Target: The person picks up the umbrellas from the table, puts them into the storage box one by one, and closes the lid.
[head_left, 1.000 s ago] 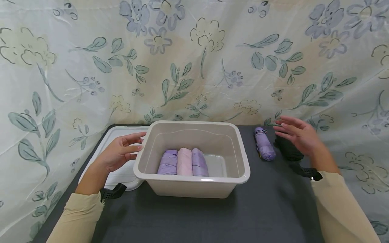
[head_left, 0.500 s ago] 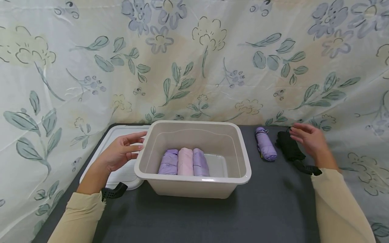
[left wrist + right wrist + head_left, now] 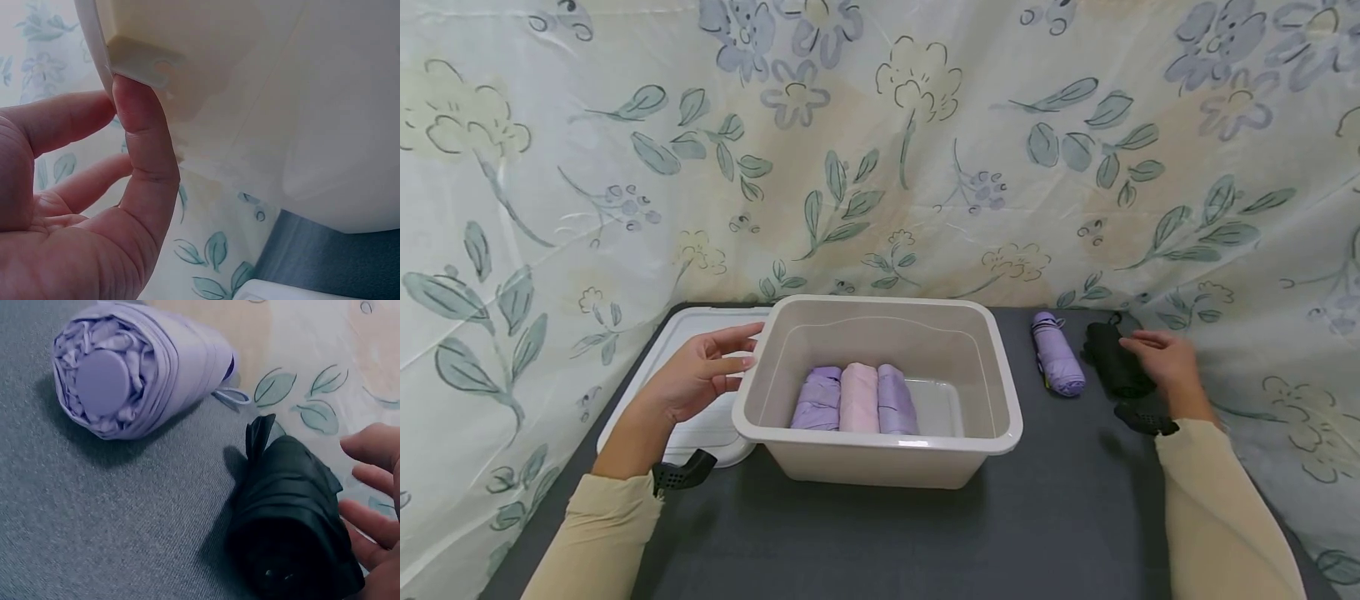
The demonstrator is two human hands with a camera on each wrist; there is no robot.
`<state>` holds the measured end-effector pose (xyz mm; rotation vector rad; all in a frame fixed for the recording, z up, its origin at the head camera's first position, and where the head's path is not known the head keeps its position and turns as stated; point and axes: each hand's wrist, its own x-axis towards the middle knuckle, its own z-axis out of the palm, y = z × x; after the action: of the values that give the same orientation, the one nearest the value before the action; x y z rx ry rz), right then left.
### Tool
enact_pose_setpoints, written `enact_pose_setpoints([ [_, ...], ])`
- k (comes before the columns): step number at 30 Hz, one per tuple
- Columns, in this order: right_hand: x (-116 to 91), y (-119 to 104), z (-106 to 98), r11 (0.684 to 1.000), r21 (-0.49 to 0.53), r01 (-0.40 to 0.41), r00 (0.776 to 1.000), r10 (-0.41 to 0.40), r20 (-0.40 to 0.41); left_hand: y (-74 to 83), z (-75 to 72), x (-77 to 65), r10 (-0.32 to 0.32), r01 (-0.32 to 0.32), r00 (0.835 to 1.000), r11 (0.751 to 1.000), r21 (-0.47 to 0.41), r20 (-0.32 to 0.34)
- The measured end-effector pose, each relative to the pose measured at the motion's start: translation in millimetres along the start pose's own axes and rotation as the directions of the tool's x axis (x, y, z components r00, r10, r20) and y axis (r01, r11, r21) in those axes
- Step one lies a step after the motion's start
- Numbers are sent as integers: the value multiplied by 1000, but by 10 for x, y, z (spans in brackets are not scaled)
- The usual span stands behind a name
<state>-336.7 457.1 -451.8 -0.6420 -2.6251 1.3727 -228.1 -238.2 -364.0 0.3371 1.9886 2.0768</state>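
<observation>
A beige plastic bin (image 3: 880, 462) stands on the dark tabletop, with three rolled bundles inside: a purple one (image 3: 817, 400), a pink one (image 3: 859, 398) and another purple one (image 3: 896, 401). My left hand (image 3: 700, 375) touches the bin's left rim with its fingertips. In the left wrist view, the thumb tip lies under that rim, the other fingers outside it. To the right of the bin lie a folded lilac umbrella (image 3: 181, 369) and a black folded umbrella (image 3: 281, 512). My right hand (image 3: 1168, 367) is beside the black umbrella on its right, its fingers spread along that side without curling around it.
A white lid (image 3: 718, 433) lies flat at the left, partly behind the bin and my left hand. Flower-printed cloth (image 3: 910, 167) hangs along the table's back edge. The dark tabletop (image 3: 880, 542) extends in front of the bin.
My right hand has moved right, clear of the black umbrella, then down beside it. The left hand stays at the bin's rim. The bin and the umbrellas have not moved.
</observation>
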Motion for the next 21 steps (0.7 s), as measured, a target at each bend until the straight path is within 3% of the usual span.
enact_pose_setpoints([
  [10, 89, 88, -38, 995, -93, -35, 994, 44, 97, -17, 6, 12, 1, -1, 1000, 1000, -4, 1],
  [21, 115, 46, -32, 979, -183, -87, 987, 110, 117, -43, 0, -3, -22, 23, 999, 1000, 9, -29],
])
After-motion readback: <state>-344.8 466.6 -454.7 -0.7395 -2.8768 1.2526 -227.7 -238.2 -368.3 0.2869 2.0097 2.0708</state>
